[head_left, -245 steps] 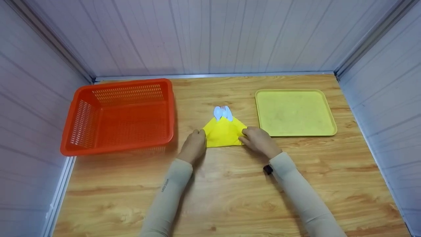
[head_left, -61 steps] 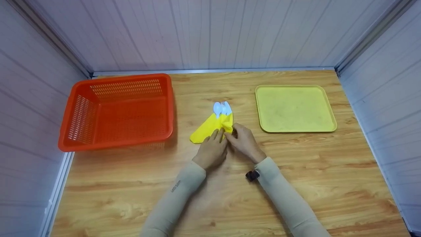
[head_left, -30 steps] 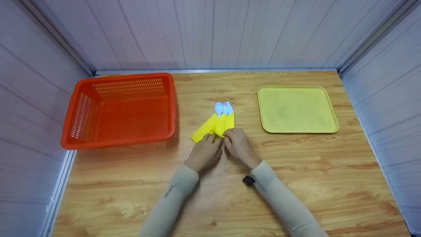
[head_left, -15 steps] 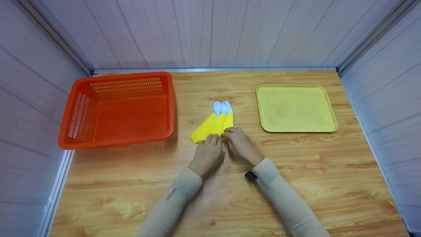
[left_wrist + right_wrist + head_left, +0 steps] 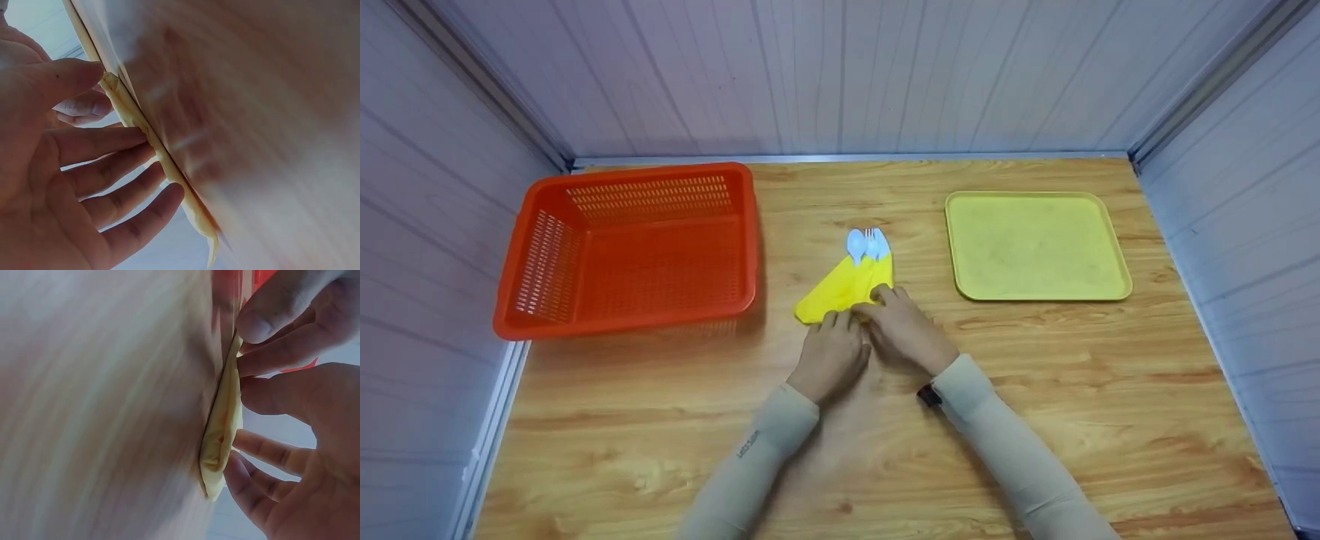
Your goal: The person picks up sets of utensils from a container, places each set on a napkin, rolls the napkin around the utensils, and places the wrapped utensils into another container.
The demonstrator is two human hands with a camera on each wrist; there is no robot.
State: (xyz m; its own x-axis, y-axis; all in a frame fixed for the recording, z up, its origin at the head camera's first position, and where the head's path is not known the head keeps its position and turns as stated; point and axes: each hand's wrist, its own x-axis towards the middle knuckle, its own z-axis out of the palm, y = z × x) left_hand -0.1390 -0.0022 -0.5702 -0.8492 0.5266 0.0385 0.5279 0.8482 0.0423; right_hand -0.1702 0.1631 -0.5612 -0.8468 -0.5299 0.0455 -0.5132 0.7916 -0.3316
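A folded yellow napkin [image 5: 835,291] lies on the table in the head view. From its far edge stick out the heads of a pale spoon [image 5: 856,244], fork [image 5: 871,241] and knife [image 5: 883,246], side by side; their handles are hidden in the cloth. My left hand [image 5: 829,360] touches the napkin's near edge with extended fingers. Close against it, my right hand [image 5: 907,334] rests its fingertips on the napkin's right part. In the left wrist view, the fingertips [image 5: 175,194] press along the napkin's low rolled edge. The right wrist view shows the right thumb and fingers spread on the cloth.
A red perforated plastic basket [image 5: 746,225] stands on the left, with nothing inside. To the right of the napkin lies a shallow yellow tray [image 5: 1039,247], bare. Pale panel walls [image 5: 840,82] enclose the wooden table [image 5: 885,465] at the back and both sides.
The napkin's right side, spread wide at first, is folded in beside the cutlery and now lies flatter. In the last half second my right hand has shifted slightly left and its fingers have spread.
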